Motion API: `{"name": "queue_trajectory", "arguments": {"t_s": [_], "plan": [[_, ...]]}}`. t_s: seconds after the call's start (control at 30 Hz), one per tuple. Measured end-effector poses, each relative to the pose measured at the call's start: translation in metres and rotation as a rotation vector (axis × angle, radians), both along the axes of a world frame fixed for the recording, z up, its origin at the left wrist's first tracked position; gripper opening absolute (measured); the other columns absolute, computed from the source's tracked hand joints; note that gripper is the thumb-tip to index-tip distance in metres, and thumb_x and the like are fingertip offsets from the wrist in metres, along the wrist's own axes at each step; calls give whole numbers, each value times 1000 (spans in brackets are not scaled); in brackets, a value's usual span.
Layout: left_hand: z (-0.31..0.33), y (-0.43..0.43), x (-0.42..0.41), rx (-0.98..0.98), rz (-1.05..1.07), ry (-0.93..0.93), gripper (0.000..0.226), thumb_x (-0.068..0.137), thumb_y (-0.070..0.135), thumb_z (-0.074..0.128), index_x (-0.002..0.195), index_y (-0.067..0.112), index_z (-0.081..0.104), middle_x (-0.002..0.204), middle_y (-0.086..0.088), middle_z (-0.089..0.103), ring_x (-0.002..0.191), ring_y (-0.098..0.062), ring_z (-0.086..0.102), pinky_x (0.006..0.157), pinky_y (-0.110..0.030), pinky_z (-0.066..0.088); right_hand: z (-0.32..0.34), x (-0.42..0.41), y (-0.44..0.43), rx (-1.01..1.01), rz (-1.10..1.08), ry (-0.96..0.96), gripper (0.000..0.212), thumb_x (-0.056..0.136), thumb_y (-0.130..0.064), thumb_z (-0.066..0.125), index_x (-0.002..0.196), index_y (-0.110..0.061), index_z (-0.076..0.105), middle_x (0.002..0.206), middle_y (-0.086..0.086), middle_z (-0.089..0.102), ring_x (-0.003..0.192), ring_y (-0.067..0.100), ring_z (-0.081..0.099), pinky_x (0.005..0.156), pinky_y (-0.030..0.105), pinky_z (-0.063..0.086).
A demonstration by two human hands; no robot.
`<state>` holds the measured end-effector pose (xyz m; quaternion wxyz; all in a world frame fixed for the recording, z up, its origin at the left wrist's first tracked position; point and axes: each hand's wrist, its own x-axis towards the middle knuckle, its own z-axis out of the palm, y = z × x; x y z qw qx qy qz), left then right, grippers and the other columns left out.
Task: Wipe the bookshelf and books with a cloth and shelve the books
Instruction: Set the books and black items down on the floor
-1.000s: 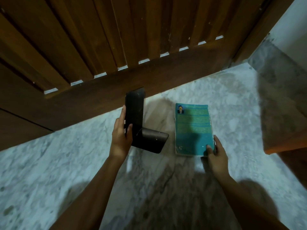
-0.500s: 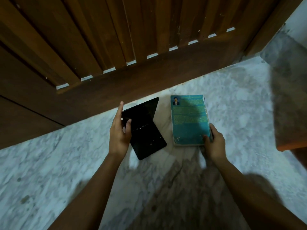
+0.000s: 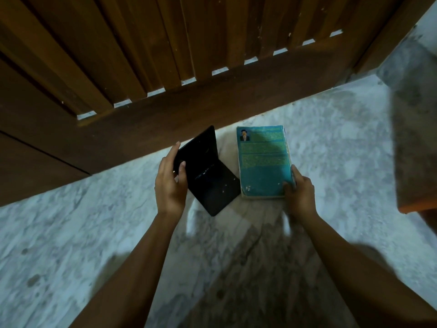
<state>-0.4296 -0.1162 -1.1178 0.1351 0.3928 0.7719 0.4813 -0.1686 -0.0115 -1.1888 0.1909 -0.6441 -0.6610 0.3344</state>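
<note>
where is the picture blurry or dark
Head view: dim overall, the wooden door darkest; forearms and lower floor smeared by motion blur; the teal book is sharpest; wide-angle lens bends the door's bottom edge; the person's shadow falls between the arms.

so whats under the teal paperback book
The teal paperback book lies flat on the grey marbled floor, right hand gripping its near corner. Whatever sits directly beneath the book is covered.

My left hand (image 3: 170, 185) grips the black bookend (image 3: 208, 176); my right hand (image 3: 299, 194) clasps the teal book's (image 3: 263, 162) near corner on the floor (image 3: 343, 150).
</note>
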Motion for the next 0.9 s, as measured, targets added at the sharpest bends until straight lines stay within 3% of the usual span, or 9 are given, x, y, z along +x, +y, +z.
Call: {"name": "queue_trajectory", "arguments": {"t_s": [0.1,0.2,0.33,0.4,0.5,0.63,0.9], "plan": [[-1,-2,1,-12,-25,-13,42,98,17,48,138,28,43,130,12,45,115,-3,46,80,-7,42,0,0,-6,20,7,-18,49,91,-9,51,139,-13,42,110,22,52,101,35,51,85,41,47],[-1,-7,1,7,-85,-5,42,99,17,46,138,30,39,129,15,42,114,5,43,86,-5,43,-1,0,-11,27,3,-28,49,93,-10,49,141,-8,39,119,22,50,109,36,47,88,38,42],[9,-14,-2,-16,-167,68,43,98,12,48,138,23,39,132,10,45,117,10,43,99,-16,41,17,3,-14,-71,47,-72,50,93,-10,52,141,-8,39,128,21,48,116,33,46,97,39,40],[24,-16,-2,-81,-185,97,43,96,10,49,138,17,41,129,3,50,113,14,41,97,-6,34,34,3,-19,-118,71,-90,48,90,-4,54,136,-8,44,128,20,47,117,34,46,99,41,41],[59,-20,-2,-211,-180,126,39,97,12,48,136,15,45,133,-4,51,116,4,41,93,3,26,73,-2,-24,-152,129,-114,47,86,0,58,131,-5,50,130,20,48,116,36,50,98,44,47],[123,-27,5,-351,-199,196,38,98,18,48,135,12,46,138,-7,48,127,-18,43,100,-17,28,148,-9,-26,-155,200,-166,47,86,-5,59,132,0,50,134,21,47,122,35,46,100,39,42],[323,-12,29,-512,-350,353,42,90,13,58,131,6,50,132,-14,52,121,-31,50,99,-39,45,377,1,-26,-169,325,-227,52,92,-14,51,142,-11,38,134,14,44,128,27,37,102,36,37]]}}
